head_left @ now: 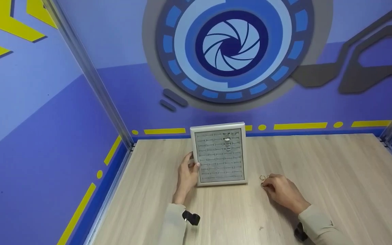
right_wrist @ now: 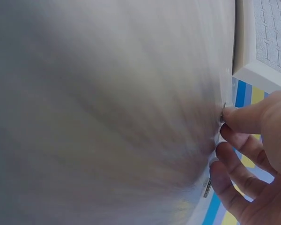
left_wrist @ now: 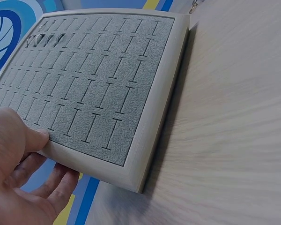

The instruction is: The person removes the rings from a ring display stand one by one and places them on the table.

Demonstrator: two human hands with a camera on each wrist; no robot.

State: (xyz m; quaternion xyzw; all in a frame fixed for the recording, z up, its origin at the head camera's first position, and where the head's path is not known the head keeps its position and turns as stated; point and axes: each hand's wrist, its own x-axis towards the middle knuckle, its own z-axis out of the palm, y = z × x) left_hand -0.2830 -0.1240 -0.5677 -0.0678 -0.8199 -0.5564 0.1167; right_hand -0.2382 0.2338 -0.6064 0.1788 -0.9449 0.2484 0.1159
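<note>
A grey ring display tray (head_left: 213, 172) with a pale frame and rows of slots is propped up, tilted, on the table. My left hand (head_left: 186, 175) grips its left edge, thumb on the front and fingers behind. Several silver rings (head_left: 227, 139) sit in slots near its upper right. To the right of the tray, my right hand (head_left: 284, 191) is low at the tabletop, thumb and index finger pinching a small ring (right_wrist: 223, 112), mostly covered by the fingertips. Just beyond those fingertips lies a gold-coloured ring (head_left: 262, 179). A studded ring (right_wrist: 207, 188) lies near the other fingers.
The wood-grain table (head_left: 335, 170) runs back to a blue printed wall (head_left: 121, 88) with yellow marks. A metal post (head_left: 90, 75) stands at the back left corner. Each wrist carries a black strap, the left strap (head_left: 191, 217) showing below the tray.
</note>
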